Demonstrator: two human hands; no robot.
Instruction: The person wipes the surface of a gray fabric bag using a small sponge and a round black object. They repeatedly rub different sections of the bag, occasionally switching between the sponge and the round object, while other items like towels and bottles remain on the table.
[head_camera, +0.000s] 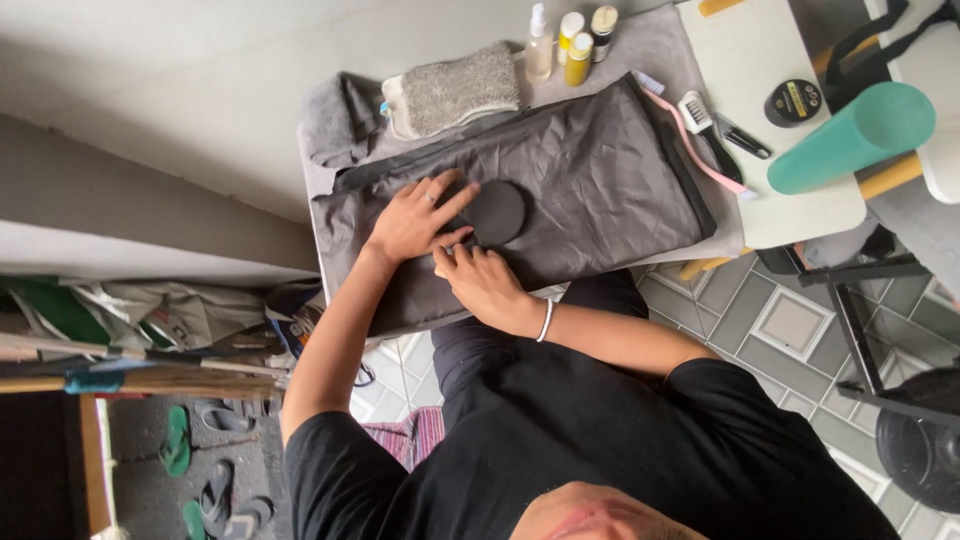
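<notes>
— What are your hands doing?

— I'm pressing my left hand (415, 220) flat, fingers spread wide, on one round black pad (492, 212) that is lying in the middle of the dark grey cloth (600, 170). My right hand (485, 282) is resting just beside it, fingers curled loosely, gripping nothing.

— And what is lying around?

— Three small bottles (570, 42) are standing at the far edge, one grey sponge (455, 90) beside them, one brush (700, 120), one round tin (794, 102), one teal roll (850, 138).
</notes>
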